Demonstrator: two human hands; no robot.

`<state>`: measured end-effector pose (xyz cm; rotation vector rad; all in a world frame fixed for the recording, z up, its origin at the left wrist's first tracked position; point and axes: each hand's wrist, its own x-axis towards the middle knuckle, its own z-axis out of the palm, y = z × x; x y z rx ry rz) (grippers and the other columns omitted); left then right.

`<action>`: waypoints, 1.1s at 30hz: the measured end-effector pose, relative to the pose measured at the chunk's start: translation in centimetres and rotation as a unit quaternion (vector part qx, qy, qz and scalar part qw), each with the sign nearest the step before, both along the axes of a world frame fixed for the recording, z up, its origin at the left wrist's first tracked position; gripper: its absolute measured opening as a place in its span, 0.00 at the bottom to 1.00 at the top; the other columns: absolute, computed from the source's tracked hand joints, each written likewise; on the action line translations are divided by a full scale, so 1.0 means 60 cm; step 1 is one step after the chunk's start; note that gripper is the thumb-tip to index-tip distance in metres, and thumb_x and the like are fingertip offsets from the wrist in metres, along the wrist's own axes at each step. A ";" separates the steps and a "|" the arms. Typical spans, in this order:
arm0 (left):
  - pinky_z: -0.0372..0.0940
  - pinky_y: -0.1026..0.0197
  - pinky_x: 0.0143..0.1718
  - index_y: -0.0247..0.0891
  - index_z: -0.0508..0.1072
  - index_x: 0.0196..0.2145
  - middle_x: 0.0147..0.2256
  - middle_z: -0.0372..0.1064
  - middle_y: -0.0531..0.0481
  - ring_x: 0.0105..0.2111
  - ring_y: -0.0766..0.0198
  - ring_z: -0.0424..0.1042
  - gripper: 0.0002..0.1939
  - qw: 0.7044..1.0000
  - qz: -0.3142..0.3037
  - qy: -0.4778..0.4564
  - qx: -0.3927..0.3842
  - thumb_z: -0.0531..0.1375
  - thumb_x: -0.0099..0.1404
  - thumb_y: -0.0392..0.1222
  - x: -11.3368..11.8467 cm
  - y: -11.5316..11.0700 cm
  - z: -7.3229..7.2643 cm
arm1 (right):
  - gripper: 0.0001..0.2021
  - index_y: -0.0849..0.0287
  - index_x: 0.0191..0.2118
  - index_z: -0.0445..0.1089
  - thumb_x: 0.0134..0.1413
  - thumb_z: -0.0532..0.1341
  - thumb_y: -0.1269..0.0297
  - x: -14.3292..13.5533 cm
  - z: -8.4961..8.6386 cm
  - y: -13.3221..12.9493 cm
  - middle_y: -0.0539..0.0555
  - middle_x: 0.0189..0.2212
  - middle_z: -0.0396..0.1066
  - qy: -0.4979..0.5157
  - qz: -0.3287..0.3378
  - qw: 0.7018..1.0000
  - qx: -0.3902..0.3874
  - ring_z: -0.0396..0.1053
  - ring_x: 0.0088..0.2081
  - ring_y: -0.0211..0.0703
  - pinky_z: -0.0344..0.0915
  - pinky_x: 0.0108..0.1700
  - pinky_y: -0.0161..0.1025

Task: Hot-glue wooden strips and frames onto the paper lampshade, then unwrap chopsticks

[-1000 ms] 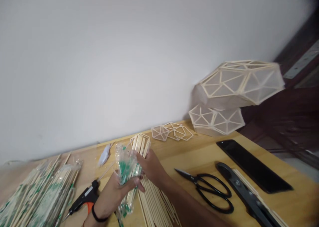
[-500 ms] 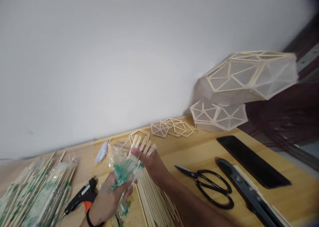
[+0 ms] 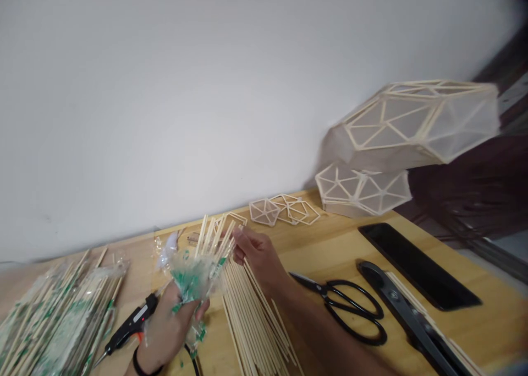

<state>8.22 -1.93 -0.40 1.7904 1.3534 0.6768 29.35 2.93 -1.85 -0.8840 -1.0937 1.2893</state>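
Note:
My left hand, with a black band at its wrist, is closed round a crumpled bunch of clear plastic wrappers printed in green. Thin pale wooden sticks fan out of the top of this bunch. At their right side my right hand is closed, thumb and fingers pinching at the stick ends. Its exact grip is partly hidden. Below it, many bare wooden sticks lie side by side on the table, partly under my right forearm.
Wrapped sticks lie at the left, beside a glue gun. Scissors, a long dark cutting tool and a black slab lie at the right. Stick frames and covered polyhedral shapes stand towards the wall.
My left hand and the wrapped bunch have moved left and slightly down. The sticks now show further out of the plastic, and my right hand has shifted right and up along their ends.

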 end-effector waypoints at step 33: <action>0.44 0.64 0.18 0.34 0.77 0.25 0.17 0.67 0.50 0.16 0.71 0.54 0.40 0.927 -0.060 -0.231 -0.290 0.58 0.62 0.79 0.039 -0.009 0.013 | 0.19 0.60 0.33 0.76 0.51 0.73 0.47 0.010 0.009 -0.025 0.48 0.24 0.72 0.002 0.234 0.962 -0.142 0.65 0.22 0.33 0.60 0.21 0.28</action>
